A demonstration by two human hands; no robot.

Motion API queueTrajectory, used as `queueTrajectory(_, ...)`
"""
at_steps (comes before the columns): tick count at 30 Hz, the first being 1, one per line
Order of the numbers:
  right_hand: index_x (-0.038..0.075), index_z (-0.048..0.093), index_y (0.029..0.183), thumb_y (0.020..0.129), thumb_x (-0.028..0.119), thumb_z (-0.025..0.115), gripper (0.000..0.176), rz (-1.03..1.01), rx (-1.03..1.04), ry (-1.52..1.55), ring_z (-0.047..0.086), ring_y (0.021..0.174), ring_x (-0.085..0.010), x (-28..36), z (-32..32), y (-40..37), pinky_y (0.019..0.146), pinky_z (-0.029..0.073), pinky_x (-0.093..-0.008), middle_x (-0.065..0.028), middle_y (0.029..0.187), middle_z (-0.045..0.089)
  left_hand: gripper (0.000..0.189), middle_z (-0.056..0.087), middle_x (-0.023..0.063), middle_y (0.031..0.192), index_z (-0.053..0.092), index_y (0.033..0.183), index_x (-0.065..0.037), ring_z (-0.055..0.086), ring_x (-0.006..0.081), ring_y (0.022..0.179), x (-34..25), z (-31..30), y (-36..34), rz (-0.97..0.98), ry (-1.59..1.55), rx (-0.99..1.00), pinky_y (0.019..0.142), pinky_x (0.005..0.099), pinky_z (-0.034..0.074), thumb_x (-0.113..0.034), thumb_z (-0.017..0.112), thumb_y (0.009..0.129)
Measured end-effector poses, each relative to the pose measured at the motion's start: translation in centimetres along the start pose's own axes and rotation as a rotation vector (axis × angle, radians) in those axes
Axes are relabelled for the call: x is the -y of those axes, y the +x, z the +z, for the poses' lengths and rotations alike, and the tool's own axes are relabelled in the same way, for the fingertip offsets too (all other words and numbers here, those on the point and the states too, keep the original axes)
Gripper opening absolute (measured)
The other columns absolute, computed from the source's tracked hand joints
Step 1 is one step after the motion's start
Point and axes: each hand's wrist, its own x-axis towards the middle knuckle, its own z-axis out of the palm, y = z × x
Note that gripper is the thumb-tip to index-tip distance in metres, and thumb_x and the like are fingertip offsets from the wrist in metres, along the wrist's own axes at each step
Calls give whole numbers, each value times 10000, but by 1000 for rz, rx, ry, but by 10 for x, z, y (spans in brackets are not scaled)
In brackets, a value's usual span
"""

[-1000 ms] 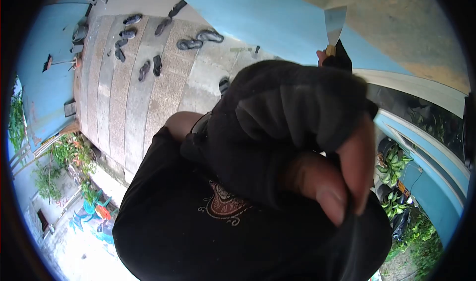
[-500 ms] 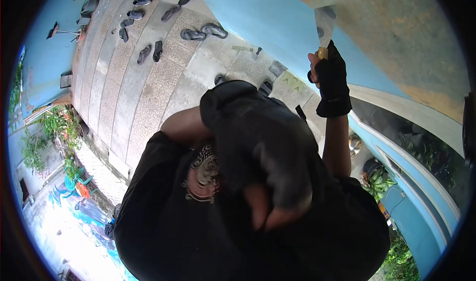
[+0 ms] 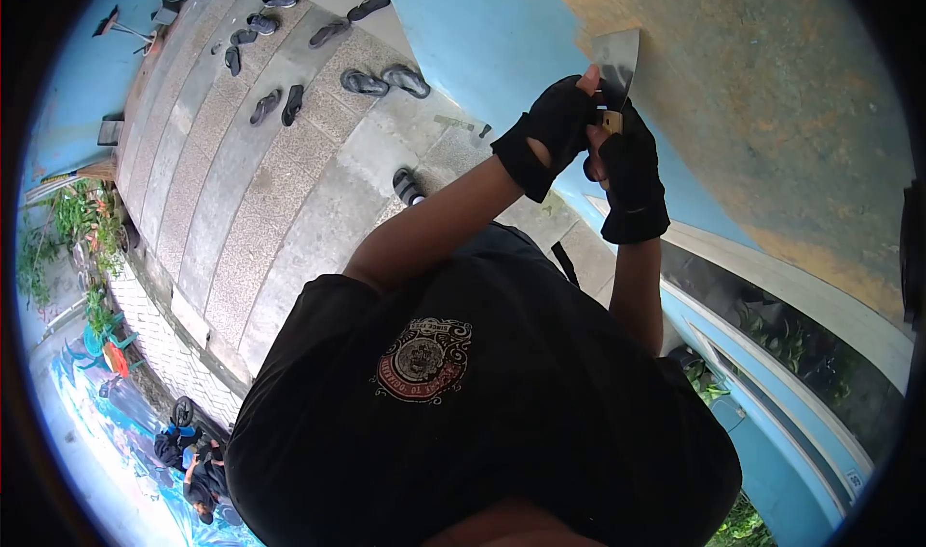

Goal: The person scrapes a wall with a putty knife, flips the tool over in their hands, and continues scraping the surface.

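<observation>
My right hand [image 3: 635, 176], in a black fingerless glove, is wrapped round the light wooden handle [image 3: 612, 121] of a scraper. The scraper's broad metal blade [image 3: 619, 57] points up, and its edge is right at the wall in this view. My left hand [image 3: 559, 127], gloved the same way, is closed at the base of the blade, just above the right hand. Its bare thumb lies along the blade's left side, while its other fingers are mostly hidden. Behind the blade, the wall [image 3: 752, 94] shows a rough brown-grey patch bordered by light blue paint.
Several sandals [image 3: 365, 83] lie on the striped stone floor [image 3: 260, 195]. A window ledge [image 3: 714, 243] runs below the wall on the right. Potted plants [image 3: 87, 224] stand at the far left. Another person [image 3: 203, 479] is at the lower left.
My left hand has moved up from in front of my chest to the scraper's blade. The right hand still holds the scraper, whose blade is now tilted more to the left.
</observation>
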Motion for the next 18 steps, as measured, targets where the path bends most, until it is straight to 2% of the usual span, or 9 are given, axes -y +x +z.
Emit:
queueTrajectory(1,41,573,1153,856,31,600,298,29,-28,-89,498,474,-80,-7,-6,4,431,398,-249,-2,642,548,574,656,130,931,577,1056,-22,657,229,881,5,0,7,-17,-27,13,769,372,557,-581,507,944)
queueTrajectory(2,43,593,1064,850,38,598,214,51,-51,-177,511,484,-81,-7,-6,7,432,397,-248,-1,630,542,574,656,130,931,577,1056,-22,657,229,881,4,4,10,-11,-33,11,769,372,557,-581,507,944)
queueTrajectory(3,43,593,1064,850,38,598,214,51,-44,-184,511,484,-81,-9,-4,9,432,397,-248,-1,630,542,565,660,133,929,575,1037,-31,662,241,879,0,8,14,-57,-99,-16,764,372,563,-583,510,941)
queueTrajectory(5,37,566,1027,890,84,581,146,64,-103,-153,410,416,-92,-9,2,8,409,365,-250,13,589,462,555,663,136,927,573,1017,-39,667,254,877,-1,9,19,-97,-171,-43,759,372,570,-585,513,938)
queueTrajectory(8,38,555,999,875,85,583,135,19,-79,-170,411,403,-99,-6,2,6,403,368,-255,11,569,454,530,667,136,907,564,969,-63,673,261,857,-3,7,27,-117,-146,-35,734,374,580,-590,524,931)
queueTrajectory(10,34,554,1001,868,71,573,139,39,-96,-200,417,402,-103,1,11,10,398,367,-258,12,558,448,499,671,142,884,556,951,-83,677,262,824,-7,8,27,-118,-145,-109,703,381,581,-580,536,929)
queueTrajectory(13,29,555,1005,866,68,566,145,45,-143,-186,419,400,-102,7,16,6,393,362,-257,14,543,438,487,675,144,872,563,953,-91,679,254,786,-12,8,24,-114,-133,-78,686,376,580,-577,542,928)
queueTrajectory(15,32,600,1064,825,59,583,241,107,-175,-163,527,483,-97,5,12,-2,438,414,-258,-11,650,553,486,676,145,862,564,952,-88,679,251,770,-4,10,24,-153,-148,-78,681,372,578,-573,541,931)
queueTrajectory(18,37,600,1167,828,59,584,340,126,-136,-165,539,489,-102,11,15,8,445,426,-252,-16,674,570,478,678,141,839,572,952,-81,679,244,743,-13,9,23,-139,-160,-61,670,361,575,-558,541,939)
